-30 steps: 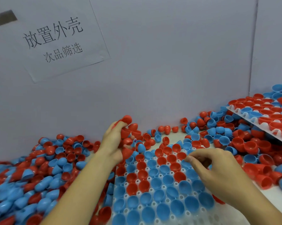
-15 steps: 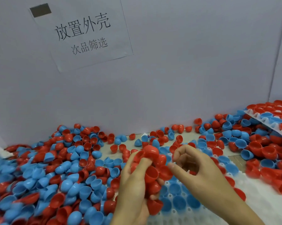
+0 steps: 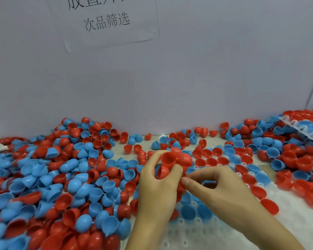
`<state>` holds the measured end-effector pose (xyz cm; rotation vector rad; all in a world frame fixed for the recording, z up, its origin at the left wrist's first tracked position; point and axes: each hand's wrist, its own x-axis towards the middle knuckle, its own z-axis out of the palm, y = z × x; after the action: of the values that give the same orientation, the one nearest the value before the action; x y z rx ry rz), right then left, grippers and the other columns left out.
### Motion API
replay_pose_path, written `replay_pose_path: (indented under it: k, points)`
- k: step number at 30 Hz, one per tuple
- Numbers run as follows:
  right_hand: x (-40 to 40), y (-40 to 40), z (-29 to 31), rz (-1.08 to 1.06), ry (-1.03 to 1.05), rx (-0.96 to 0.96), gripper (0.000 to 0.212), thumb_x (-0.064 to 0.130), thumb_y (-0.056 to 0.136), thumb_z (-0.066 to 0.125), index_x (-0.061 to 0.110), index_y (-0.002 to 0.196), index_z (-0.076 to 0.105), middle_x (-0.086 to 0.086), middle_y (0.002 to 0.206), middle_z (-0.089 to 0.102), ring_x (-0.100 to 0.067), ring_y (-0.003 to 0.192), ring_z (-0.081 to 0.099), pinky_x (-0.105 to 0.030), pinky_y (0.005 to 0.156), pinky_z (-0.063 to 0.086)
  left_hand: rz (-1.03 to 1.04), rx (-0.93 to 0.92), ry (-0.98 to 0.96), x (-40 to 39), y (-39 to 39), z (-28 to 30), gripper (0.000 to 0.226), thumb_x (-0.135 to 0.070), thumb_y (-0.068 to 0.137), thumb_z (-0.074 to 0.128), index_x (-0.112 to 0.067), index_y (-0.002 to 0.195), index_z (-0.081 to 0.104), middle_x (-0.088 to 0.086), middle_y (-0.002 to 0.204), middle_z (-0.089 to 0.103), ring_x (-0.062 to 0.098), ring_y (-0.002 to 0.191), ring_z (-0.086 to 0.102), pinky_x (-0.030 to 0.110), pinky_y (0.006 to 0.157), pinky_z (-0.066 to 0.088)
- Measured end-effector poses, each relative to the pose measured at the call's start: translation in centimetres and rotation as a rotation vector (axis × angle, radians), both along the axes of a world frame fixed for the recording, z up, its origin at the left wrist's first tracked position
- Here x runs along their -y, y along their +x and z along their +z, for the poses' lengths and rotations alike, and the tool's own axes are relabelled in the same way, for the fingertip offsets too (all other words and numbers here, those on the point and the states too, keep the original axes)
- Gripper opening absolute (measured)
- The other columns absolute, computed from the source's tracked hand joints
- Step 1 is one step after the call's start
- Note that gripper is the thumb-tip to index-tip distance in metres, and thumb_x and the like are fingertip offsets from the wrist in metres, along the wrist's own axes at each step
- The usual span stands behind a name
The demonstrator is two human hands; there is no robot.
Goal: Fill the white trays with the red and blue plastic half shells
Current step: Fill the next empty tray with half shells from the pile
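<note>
Red shells (image 3: pixel 175 159) in L grip (image 3: pixel 157 186)

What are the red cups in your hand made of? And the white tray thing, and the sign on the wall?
Red shells: plastic, it seems; smooth, thin-walled, with a slight shine. The left hand grips them. White tray: probably thin moulded plastic; pale, slightly see-through, with rows of formed cups. Sign: paper; flat, matt, printed in black, one corner creased.

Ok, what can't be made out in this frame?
Head view only:
- Red plastic half shells bunched in the left hand: count hidden by its fingers.
- Right hand: fingertips pinch at the bunch; what they hold is hidden.
- White plastic tray: near cells motion-blurred, partly covered by both hands.
- Wall paper sign: top line cut off.
</note>
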<state>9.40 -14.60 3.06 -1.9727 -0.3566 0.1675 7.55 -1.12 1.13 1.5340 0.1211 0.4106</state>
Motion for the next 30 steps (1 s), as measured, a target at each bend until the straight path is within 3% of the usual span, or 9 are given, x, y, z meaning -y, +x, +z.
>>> replay_pose_path:
  k: [6,8,10,12,16,20,24,27,30]
  points:
    - [0.9,0.1,-0.1,-0.044,0.049,-0.085,0.016,0.035,0.089,0.068,0.032,0.078,0.08,0.013,0.075,0.074,-0.005,0.077,0.068,-0.014,0.061,0.053,-0.034,-0.054,-0.104,0.6,0.1,0.0,0.014,-0.022,0.088,0.066,-0.035,0.091,0.072,-0.003,0.066,0.066,0.006,0.047,0.056,0.02,0.039,0.04]
    - [1.9,0.4,0.2,-0.041,0.11,-0.132,0.016,0.041,0.087,0.071,0.03,0.082,0.08,0.016,0.061,0.064,-0.003,0.055,0.056,-0.012,0.05,0.042,-0.048,-0.072,-0.255,0.7,0.0,0.4,0.01,-0.023,0.091,0.067,-0.033,0.09,0.071,0.006,0.065,0.065,0.011,0.043,0.051,0.022,0.037,0.035]
    - [3.2,0.8,0.4,-0.016,0.249,-0.199,0.029,0.048,0.073,0.075,0.024,0.088,0.081,0.01,0.06,0.055,-0.004,0.052,0.044,-0.014,0.049,0.036,-0.046,-0.077,-0.379,0.3,0.0,0.8,0.008,-0.022,0.092,0.067,-0.029,0.09,0.069,0.009,0.068,0.064,0.014,0.045,0.052,0.021,0.036,0.032]
    - [4.2,1.0,0.4,0.011,0.366,-0.241,0.04,0.047,0.064,0.076,0.02,0.092,0.081,0.006,0.066,0.057,-0.006,0.054,0.046,-0.014,0.047,0.036,-0.024,-0.081,-0.452,-0.1,0.0,1.1,0.013,-0.019,0.091,0.067,-0.03,0.085,0.07,0.01,0.067,0.064,0.016,0.047,0.054,0.02,0.036,0.031]
    - [4.9,1.1,0.5,0.09,0.437,-0.258,0.027,0.036,0.07,0.075,0.017,0.088,0.08,-0.002,0.074,0.068,-0.009,0.052,0.054,-0.014,0.043,0.035,0.017,-0.092,-0.513,-0.4,0.1,1.3,0.023,-0.017,0.088,0.068,-0.032,0.07,0.071,0.009,0.067,0.062,0.014,0.047,0.054,0.02,0.033,0.03]
    - [6.5,1.4,1.1,0.046,0.473,-0.216,0.021,0.028,0.071,0.073,0.016,0.086,0.08,-0.011,0.072,0.069,-0.009,0.05,0.057,-0.013,0.042,0.04,0.003,-0.103,-0.53,-0.6,0.1,1.2,0.018,-0.016,0.091,0.065,-0.029,0.08,0.07,0.007,0.073,0.066,0.015,0.048,0.055,0.021,0.033,0.031]
    - [11.3,1.6,1.6,-0.194,0.105,0.019,0.014,0.037,0.077,0.071,0.033,0.088,0.079,-0.002,0.074,0.075,-0.01,0.06,0.066,-0.017,0.054,0.052,-0.004,-0.123,-0.551,-0.7,0.2,1.1,0.016,-0.017,0.092,0.065,-0.028,0.081,0.069,0.007,0.072,0.065,0.014,0.047,0.055,0.02,0.032,0.031]
    - [14.3,2.1,0.9,-0.327,-0.253,0.098,0.009,0.025,0.087,0.073,0.033,0.083,0.076,0.014,0.073,0.074,0.002,0.067,0.067,-0.006,0.046,0.043,-0.011,-0.136,-0.554,-0.4,0.2,1.0,0.018,-0.018,0.092,0.065,-0.029,0.078,0.07,0.007,0.073,0.066,0.015,0.048,0.055,0.02,0.032,0.032]
    - [15.7,2.7,-0.2,-0.389,-0.468,0.087,0.014,0.017,0.087,0.073,0.028,0.096,0.076,0.016,0.072,0.069,0.004,0.065,0.065,-0.007,0.044,0.043,-0.024,-0.146,-0.551,-0.1,0.2,1.0,0.018,-0.019,0.093,0.065,-0.029,0.079,0.071,0.007,0.073,0.067,0.014,0.049,0.056,0.02,0.032,0.032]
